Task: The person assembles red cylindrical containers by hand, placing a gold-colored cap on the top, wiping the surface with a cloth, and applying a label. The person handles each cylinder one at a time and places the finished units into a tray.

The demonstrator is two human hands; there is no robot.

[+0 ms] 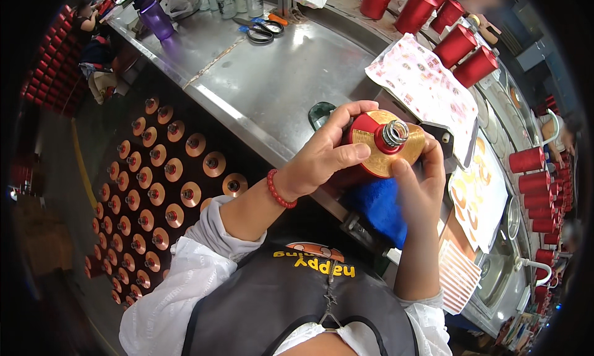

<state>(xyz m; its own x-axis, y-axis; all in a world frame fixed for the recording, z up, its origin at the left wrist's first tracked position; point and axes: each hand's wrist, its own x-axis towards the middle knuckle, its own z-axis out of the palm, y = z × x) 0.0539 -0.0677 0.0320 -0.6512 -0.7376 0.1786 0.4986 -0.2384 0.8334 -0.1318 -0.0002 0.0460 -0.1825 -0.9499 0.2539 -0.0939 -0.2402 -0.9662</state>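
Note:
A red bottle (362, 136) with a bare, uncapped glass neck is tilted toward me over the table's near edge. My left hand (331, 148) is wrapped round its left side, thumb on the shoulder. Around the neck lies a gold ring-shaped label (382, 118), part of it on the red shoulder. Its right part (410, 147) is between the thumb and fingers of my right hand (424, 176), which press it at the bottle's right side. Whether that part is fully stuck down I cannot tell. A blue cloth (380, 210) hangs just below the bottle.
Black-handled scissors (260, 31) and a purple bottle (154, 17) lie or stand on the metal table (266, 77). Sheets of gold labels (476, 201) are at right. Red bottles (476, 65) line the conveyor beyond. Many gold-shouldered bottles (158, 192) stand low at left. People work farther off.

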